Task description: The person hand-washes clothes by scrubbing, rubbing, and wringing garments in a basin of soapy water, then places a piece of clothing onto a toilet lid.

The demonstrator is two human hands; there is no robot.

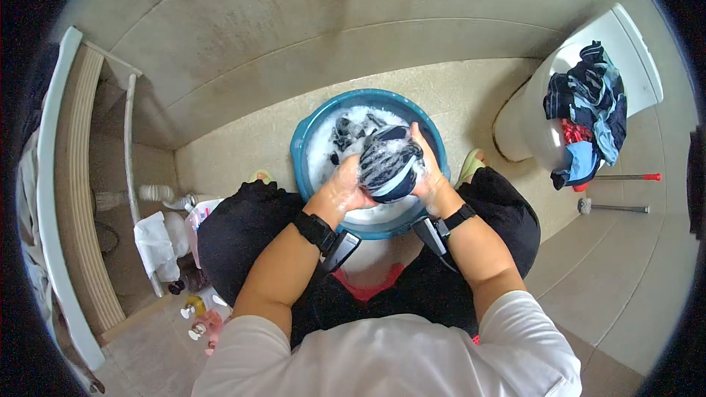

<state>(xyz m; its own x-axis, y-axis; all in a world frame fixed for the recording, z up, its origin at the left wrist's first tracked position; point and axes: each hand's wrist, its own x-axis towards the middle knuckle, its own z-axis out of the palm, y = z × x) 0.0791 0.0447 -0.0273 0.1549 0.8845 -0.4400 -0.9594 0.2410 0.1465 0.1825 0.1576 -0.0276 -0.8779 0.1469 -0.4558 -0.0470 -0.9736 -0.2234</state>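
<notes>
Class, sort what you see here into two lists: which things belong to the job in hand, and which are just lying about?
Belong to the job:
left hand and right hand, around a sudsy dark bundle
blue basin
white suds

Apparently just lying about:
pink pump bottle
red-ended stick
clothes pile on the white toilet (untouched, though it might belong)

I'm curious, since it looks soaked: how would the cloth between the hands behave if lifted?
The cloth would probably flop, being bunched in soft folds. Suds around it suggest slipperiness; its wet look hints it may be heavy for its size.
</notes>
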